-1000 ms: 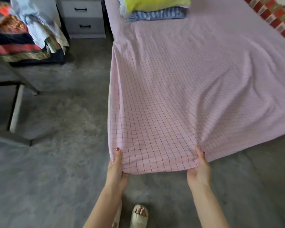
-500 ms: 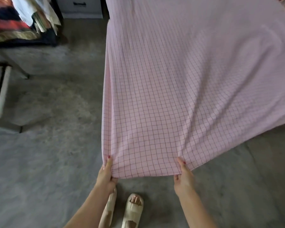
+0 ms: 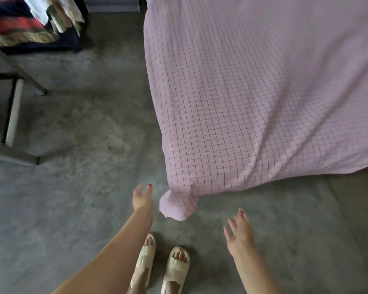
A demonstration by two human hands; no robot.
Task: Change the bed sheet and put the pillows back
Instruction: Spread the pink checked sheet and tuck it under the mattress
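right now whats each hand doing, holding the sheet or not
Left hand: open, fingers spread, holding nothing, beside the pink sheet's hanging corner.
Right hand: open, fingers spread, holding nothing, clear of the sheet.

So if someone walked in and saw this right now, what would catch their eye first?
Most likely the pink checked bed sheet, which fills the upper right and drapes off the bed, its loose corner hanging just above the grey floor. Next, the two open hands held out below it: the left hand just beside that corner, the right hand lower and further right, neither touching the cloth. A heap of bright striped fabric sits top left.
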